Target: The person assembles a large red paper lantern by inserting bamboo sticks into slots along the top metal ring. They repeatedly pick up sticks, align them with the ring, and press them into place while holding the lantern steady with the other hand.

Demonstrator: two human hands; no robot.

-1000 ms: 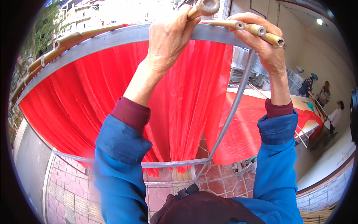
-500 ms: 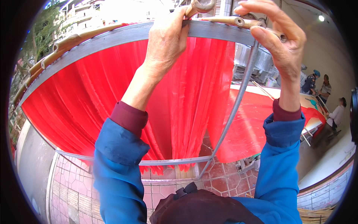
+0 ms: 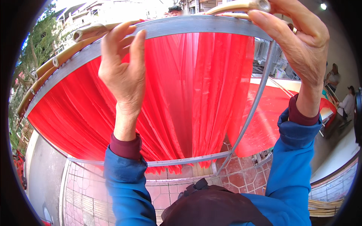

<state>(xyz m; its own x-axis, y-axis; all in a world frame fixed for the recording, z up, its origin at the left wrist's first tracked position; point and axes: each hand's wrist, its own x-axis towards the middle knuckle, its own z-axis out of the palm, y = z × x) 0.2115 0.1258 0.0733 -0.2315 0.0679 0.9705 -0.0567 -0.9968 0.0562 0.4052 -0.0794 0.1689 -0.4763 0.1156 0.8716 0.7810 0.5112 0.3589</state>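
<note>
Long red cloth (image 3: 169, 94) hangs in folds from a grey metal frame (image 3: 211, 24), with bamboo poles lying along its top. My left hand (image 3: 124, 71) is raised before the top bar, fingers apart and holding nothing. Nearest to it is the end of a bamboo pole (image 3: 88, 32) on the left. At the upper right my right hand (image 3: 303, 47) closes on the end of a thicker bamboo pole (image 3: 241, 6), thumb under it. The picture's upper edge cuts off some of those fingers.
A slanting metal leg (image 3: 250, 109) stands at the right, a lower rail (image 3: 188, 161) below. Beyond lies a table spread with red cloth (image 3: 260, 120). People (image 3: 345, 101) are at the far right; another person's cap (image 3: 174, 8) shows behind the frame. Tiled paving (image 3: 162, 194) lies underneath.
My left hand has let go of the bamboo pole and moved left, its fingers opening. My right hand has closed on a pole end. The view has shifted slightly.
</note>
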